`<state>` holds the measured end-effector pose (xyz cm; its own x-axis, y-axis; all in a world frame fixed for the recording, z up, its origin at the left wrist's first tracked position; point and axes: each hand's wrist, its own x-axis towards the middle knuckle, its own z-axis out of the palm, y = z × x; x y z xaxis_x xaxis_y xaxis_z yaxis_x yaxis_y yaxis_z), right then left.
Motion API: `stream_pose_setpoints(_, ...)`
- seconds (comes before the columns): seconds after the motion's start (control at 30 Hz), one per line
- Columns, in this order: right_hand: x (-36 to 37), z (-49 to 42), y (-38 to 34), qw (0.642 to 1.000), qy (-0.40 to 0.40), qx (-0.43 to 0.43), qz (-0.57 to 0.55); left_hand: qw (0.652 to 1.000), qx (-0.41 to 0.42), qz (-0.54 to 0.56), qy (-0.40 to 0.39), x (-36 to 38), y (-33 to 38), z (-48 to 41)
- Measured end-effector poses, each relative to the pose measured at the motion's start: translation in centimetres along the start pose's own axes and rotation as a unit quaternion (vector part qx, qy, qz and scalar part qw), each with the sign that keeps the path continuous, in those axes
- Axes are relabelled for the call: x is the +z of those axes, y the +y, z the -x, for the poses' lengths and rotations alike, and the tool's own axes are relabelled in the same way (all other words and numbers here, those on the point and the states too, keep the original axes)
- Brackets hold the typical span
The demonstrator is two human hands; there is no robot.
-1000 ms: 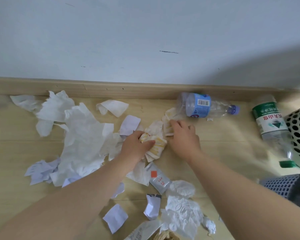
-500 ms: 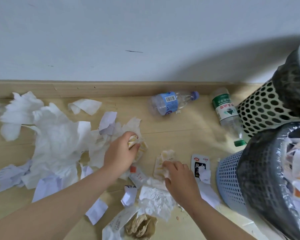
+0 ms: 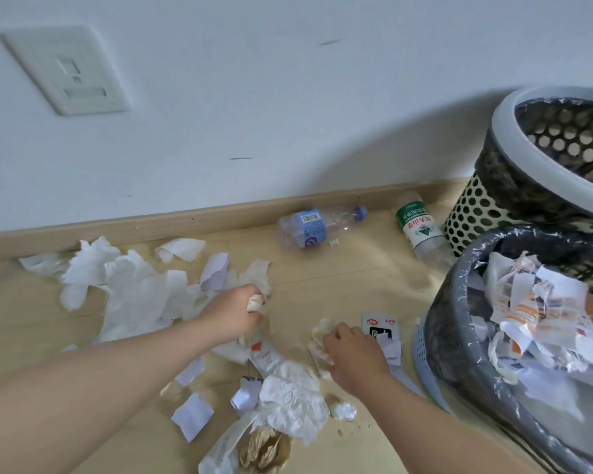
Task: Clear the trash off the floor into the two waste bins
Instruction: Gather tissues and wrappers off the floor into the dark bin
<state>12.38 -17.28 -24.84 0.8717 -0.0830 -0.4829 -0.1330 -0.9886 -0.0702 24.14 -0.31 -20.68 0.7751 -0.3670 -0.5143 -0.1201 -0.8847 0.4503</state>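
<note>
I see the left hand (image 3: pixel 235 314) fisted round a yellow-white wrapper (image 3: pixel 255 302); the right hand (image 3: pixel 353 357) pinches a crumpled cream wrapper (image 3: pixel 319 338) near the blue bin (image 3: pixel 421 352).

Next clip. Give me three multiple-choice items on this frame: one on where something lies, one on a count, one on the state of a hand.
1. Where does the blue-labelled bottle lie?
A. on the floor by the baseboard
B. on a chair
C. on a shelf

2. How many plastic bottles are on the floor?
A. one
B. two
C. four

3. What is the left hand doing?
A. lying flat and open
B. gripping a crumpled wrapper
C. it is out of view

Answers:
1 A: it lies on its side just in front of the baseboard.
2 B: there is the blue-labelled one and a green-labelled bottle to its right.
3 B: its fingers curl round the yellowish-white wrapper.
</note>
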Motion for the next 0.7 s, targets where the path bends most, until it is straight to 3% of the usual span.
stream_pose_setpoints(0.1,-0.4,0.0,-0.2,0.999,-0.029,-0.010,0.011,0.999,-0.019,-0.048,-0.002,-0.1,2.2,-0.5)
stream_pose_setpoints(0.23,-0.9,0.5,0.6,0.998,-0.057,0.008,-0.011,0.999,-0.044,0.005,0.022,2.4,5.5,-0.7)
stream_pose_setpoints(0.4,-0.2,1.1,1.3,0.994,-0.008,0.054,-0.100,0.998,-0.068,0.011,0.011,5.9,6.4,0.4)
stream_pose_setpoints(0.6,1.1,0.8,1.4,0.971,0.010,0.131,-0.198,1.000,-0.010,0.006,-0.029,4.6,6.9,-1.7)
stream_pose_setpoints(0.7,1.1,0.3,0.6,0.970,0.029,0.144,-0.193,0.998,-0.024,0.034,-0.037,4.2,6.4,-2.2)
